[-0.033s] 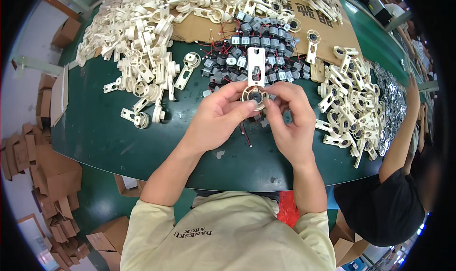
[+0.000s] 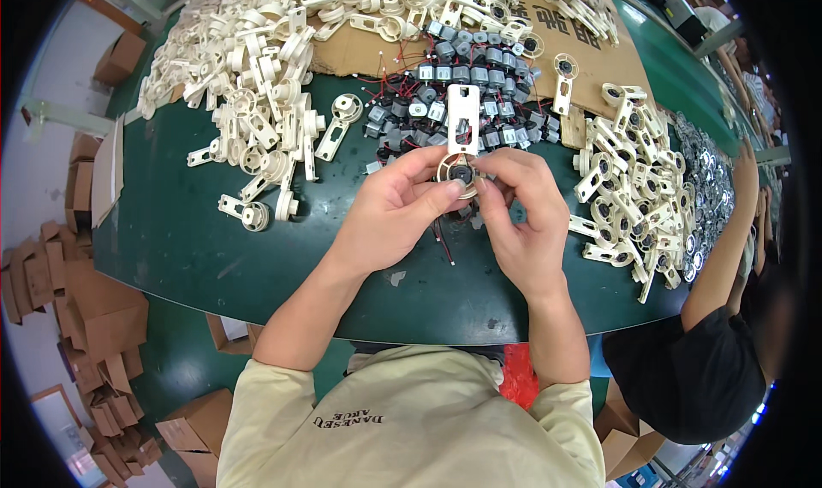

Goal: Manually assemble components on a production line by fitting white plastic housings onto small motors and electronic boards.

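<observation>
Motors [image 2: 462, 103] lie between two bracket piles [image 2: 257, 86].

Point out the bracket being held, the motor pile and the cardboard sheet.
cream plastic bracket [image 2: 463, 116], head view, its flat upper plate.
pile of small grey motors [image 2: 479, 68], head view, pile's middle.
cardboard sheet [image 2: 599, 60], head view, bare right part.

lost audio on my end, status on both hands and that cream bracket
Left hand and right hand both pinching the cream bracket, upright over the green table. Small motor seated in its ring. Motor pile just behind, nothing blocking.
</observation>
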